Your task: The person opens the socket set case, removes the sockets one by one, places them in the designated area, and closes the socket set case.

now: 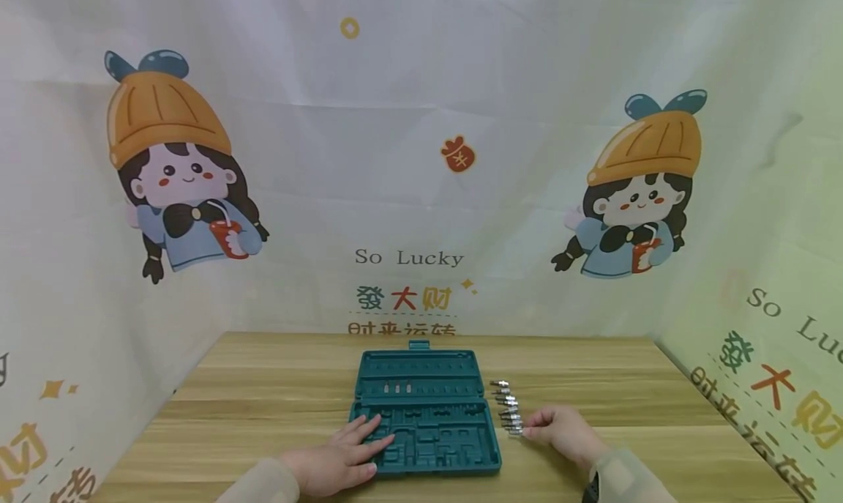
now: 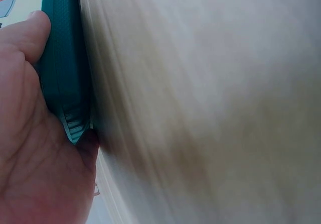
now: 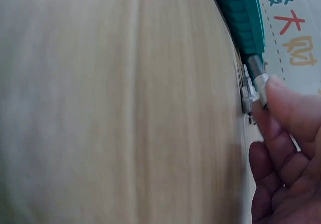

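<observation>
An open teal tool case [image 1: 448, 436] lies on the wooden table [image 1: 263, 408], its lid [image 1: 416, 371] folded back and three small metal pieces [image 1: 398, 389] seated in it. My left hand [image 1: 358, 444] rests flat on the case's front left corner, fingers straight; the left wrist view shows the palm [image 2: 30, 148] against the case edge [image 2: 62, 58]. A row of several metal bits [image 1: 506, 402] lies just right of the case. My right hand [image 1: 530, 433] pinches the nearest bit [image 3: 257, 72] between fingertip and thumb [image 3: 281, 108].
Printed cartoon cloth [image 1: 421, 159] walls in the table at the back and on both sides. Bare wood [image 3: 125, 108] stretches left and right of the case.
</observation>
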Action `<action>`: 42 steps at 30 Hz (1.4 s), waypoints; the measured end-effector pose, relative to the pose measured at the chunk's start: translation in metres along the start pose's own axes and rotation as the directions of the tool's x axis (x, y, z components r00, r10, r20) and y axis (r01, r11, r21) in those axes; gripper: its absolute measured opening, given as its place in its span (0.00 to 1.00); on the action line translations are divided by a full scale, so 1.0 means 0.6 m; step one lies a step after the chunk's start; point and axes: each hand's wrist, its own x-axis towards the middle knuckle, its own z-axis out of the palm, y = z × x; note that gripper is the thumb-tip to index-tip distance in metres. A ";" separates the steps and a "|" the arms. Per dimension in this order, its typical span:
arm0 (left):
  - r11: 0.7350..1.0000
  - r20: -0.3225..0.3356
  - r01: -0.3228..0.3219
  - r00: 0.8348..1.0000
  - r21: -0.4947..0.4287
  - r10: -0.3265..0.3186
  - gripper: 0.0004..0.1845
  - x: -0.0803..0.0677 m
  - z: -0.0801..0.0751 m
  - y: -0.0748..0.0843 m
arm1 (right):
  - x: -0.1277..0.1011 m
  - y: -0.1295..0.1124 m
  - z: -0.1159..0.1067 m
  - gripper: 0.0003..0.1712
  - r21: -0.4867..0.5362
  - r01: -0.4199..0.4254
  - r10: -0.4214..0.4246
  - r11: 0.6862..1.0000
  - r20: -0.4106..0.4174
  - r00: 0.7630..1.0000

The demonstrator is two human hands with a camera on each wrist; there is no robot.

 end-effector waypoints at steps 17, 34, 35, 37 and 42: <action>1.000 0.012 -0.009 1.000 -0.014 0.009 0.30 0.014 0.006 -0.029 | 0.004 -0.007 0.016 0.07 -0.053 0.023 -0.026 0.998 -0.051 0.998; 0.998 0.008 0.060 0.998 0.000 -0.060 0.29 -0.022 -0.021 0.044 | 0.028 -0.065 0.015 0.06 -0.043 -0.008 0.007 0.999 -0.019 1.000; 0.998 0.014 0.058 0.998 -0.004 -0.058 0.29 -0.017 -0.017 0.036 | 0.033 -0.074 0.019 0.06 -0.036 -0.016 0.015 0.999 -0.015 1.000; 0.999 0.024 0.049 0.999 -0.016 -0.049 0.30 -0.007 -0.009 0.018 | 0.042 -0.091 0.028 0.06 -0.020 -0.026 0.026 0.999 -0.003 1.000; 0.999 0.037 0.001 0.999 -0.032 0.000 0.30 0.013 0.005 -0.022 | 0.072 -0.127 0.057 0.09 0.024 0.003 -0.005 1.000 0.050 0.999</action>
